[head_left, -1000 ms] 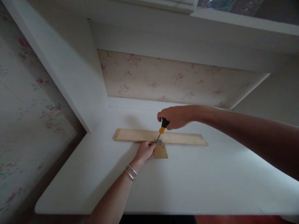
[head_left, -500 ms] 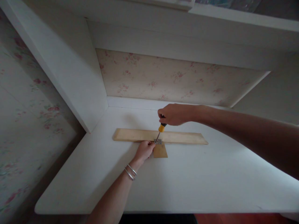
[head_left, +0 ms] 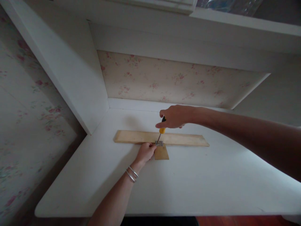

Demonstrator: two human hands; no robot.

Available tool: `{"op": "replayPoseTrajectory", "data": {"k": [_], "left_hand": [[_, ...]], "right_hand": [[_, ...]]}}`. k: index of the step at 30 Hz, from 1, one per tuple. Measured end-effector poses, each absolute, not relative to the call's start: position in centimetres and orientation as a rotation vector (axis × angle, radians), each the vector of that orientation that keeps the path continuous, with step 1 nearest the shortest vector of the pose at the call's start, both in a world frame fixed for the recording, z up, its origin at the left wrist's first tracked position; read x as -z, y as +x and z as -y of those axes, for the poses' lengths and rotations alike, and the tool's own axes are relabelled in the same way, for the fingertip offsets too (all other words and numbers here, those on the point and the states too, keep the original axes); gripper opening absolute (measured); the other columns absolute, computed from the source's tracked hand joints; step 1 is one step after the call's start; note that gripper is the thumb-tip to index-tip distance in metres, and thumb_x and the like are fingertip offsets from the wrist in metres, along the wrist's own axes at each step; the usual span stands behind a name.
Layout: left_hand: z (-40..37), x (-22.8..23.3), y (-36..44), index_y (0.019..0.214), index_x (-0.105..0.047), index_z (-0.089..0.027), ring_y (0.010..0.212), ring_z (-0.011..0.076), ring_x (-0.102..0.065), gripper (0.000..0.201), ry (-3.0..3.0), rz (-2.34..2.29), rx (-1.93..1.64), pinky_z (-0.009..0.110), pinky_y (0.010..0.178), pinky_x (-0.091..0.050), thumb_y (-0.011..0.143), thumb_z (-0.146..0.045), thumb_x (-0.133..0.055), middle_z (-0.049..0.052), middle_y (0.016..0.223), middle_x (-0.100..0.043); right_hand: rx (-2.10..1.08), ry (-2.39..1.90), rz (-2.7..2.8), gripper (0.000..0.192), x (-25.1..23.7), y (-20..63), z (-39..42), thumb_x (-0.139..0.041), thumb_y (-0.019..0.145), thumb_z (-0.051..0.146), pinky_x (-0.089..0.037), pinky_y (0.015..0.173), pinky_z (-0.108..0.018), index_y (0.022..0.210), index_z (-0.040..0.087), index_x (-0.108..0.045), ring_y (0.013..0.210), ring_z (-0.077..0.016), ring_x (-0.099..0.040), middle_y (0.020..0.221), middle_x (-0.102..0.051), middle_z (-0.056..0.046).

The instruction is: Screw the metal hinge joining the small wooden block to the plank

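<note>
On the white desk [head_left: 188, 185] I see a long wooden strip [head_left: 183, 139] lying left to right, a short wood piece [head_left: 161, 153] butting its near edge. A small metal hinge [head_left: 159, 143] bridges them. My right hand [head_left: 172, 116] grips the screwdriver [head_left: 161, 131] from above, tip slanting down onto the hinge. My left hand [head_left: 145, 152] presses just beside it, fingers curled.

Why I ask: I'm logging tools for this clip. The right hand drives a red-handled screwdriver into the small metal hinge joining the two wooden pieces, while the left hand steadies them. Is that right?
Not quite. In the head view, the screwdriver in the right hand has a yellow and black handle, not red. The rest holds: its tip sits on the metal hinge between the long wooden strip and the small wooden piece, and the left hand steadies them.
</note>
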State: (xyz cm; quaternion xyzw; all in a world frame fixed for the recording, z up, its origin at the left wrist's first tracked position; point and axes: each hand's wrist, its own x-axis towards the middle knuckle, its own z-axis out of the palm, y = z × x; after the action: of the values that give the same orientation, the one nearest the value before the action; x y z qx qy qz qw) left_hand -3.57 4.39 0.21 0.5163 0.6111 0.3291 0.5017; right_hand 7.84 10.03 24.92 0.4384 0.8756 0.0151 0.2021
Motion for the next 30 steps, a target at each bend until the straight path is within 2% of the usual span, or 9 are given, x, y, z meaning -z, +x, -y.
{"op": "replayPoseTrajectory", "data": {"k": [4,6,11,14,16,21,24,27,30], "left_hand": [[-4.5,0.3,-3.6,0.072,-0.061,-0.014,0.037,0.009,-0.041,0.031,1.248,-1.465,-0.802,0.02,0.036,-0.025,0.086,-0.039,-0.05,-0.005,0.045,-0.044],[-4.5,0.3,-3.6,0.073,-0.062,-0.014,0.037,0.0089,-0.041,0.031,1.256,-1.467,-0.796,0.02,0.037,-0.025,0.086,-0.039,-0.05,-0.006,0.045,-0.044],[-4.5,-0.3,-3.5,0.073,-0.062,-0.014,0.037,0.0095,-0.042,0.03,1.286,-1.497,-0.764,0.021,0.037,-0.025,0.085,-0.038,-0.05,-0.005,0.046,-0.045],[-4.5,-0.2,-3.6,0.074,-0.063,-0.014,0.038,0.0091,-0.042,0.029,1.262,-1.49,-0.765,0.02,0.038,-0.025,0.085,-0.037,-0.05,-0.006,0.046,-0.044],[-4.5,0.0,-3.6,0.075,-0.063,-0.013,0.038,0.0085,-0.041,0.029,1.255,-1.479,-0.784,0.02,0.038,-0.024,0.084,-0.038,-0.051,-0.006,0.046,-0.044],[-4.6,0.7,-3.7,0.076,-0.065,-0.013,0.038,0.009,-0.041,0.032,1.274,-1.452,-0.802,0.021,0.037,-0.025,0.085,-0.04,-0.05,-0.006,0.046,-0.044],[-4.6,0.5,-3.7,0.075,-0.065,-0.013,0.036,0.0082,-0.039,0.031,1.259,-1.443,-0.801,0.02,0.037,-0.024,0.085,-0.039,-0.05,-0.006,0.045,-0.042],[-4.5,0.1,-3.7,0.075,-0.065,-0.013,0.035,0.008,-0.038,0.029,1.241,-1.438,-0.797,0.02,0.036,-0.023,0.085,-0.035,-0.05,-0.006,0.044,-0.041],[-4.6,-0.1,-3.6,0.075,-0.065,-0.012,0.035,0.0082,-0.039,0.028,1.244,-1.45,-0.789,0.02,0.036,-0.023,0.085,-0.034,-0.05,-0.006,0.045,-0.042]], "right_hand": [[-0.08,1.04,-2.538,0.029,-25.0,7.9,-10.0,-0.057,0.081,0.033,-0.04,0.061,-0.031,0.105,0.017,-0.064,0.08,-0.0239,-0.063,0.093,-0.068,-0.012],[-0.102,1.024,-2.562,0.046,-25.1,7.9,-9.9,-0.065,0.074,0.034,-0.04,0.061,-0.029,0.117,0.021,-0.058,0.085,-0.0247,-0.062,0.103,-0.066,-0.01],[-0.08,1.242,-2.351,0.052,-25.0,7.8,-9.9,-0.044,0.085,0.058,-0.039,0.057,-0.033,0.099,0.013,-0.066,0.067,-0.0253,-0.062,0.07,-0.067,-0.012],[-0.102,1.095,-2.517,0.037,-24.8,7.8,-10.0,-0.056,0.082,0.041,-0.039,0.058,-0.03,0.109,0.017,-0.062,0.079,-0.0248,-0.063,0.09,-0.068,-0.012],[-0.11,1.034,-2.614,0.048,-24.8,7.9,-10.0,-0.065,0.074,0.04,-0.038,0.06,-0.029,0.116,0.02,-0.057,0.086,-0.0252,-0.062,0.103,-0.066,-0.011],[0.102,1.168,-2.454,0.047,-25.0,7.6,-10.0,-0.044,0.087,0.05,-0.039,0.058,-0.03,0.116,0.016,-0.056,0.057,-0.0194,-0.061,0.064,-0.065,-0.005],[0.11,0.997,-2.583,0.041,-25.1,7.5,-10.0,-0.051,0.083,0.03,-0.04,0.061,-0.029,0.122,0.019,-0.054,0.072,-0.0202,-0.064,0.08,-0.069,-0.007],[0.121,0.928,-2.65,0.05,-25.1,7.4,-9.9,-0.059,0.077,0.034,-0.041,0.063,-0.029,0.125,0.021,-0.053,0.085,-0.0224,-0.063,0.102,-0.068,-0.009],[0.088,1.065,-2.495,0.046,-25.2,7.2,-9.7,-0.046,0.086,0.046,-0.041,0.06,-0.032,0.116,0.014,-0.06,0.069,-0.0231,-0.064,0.077,-0.069,-0.009]]}}
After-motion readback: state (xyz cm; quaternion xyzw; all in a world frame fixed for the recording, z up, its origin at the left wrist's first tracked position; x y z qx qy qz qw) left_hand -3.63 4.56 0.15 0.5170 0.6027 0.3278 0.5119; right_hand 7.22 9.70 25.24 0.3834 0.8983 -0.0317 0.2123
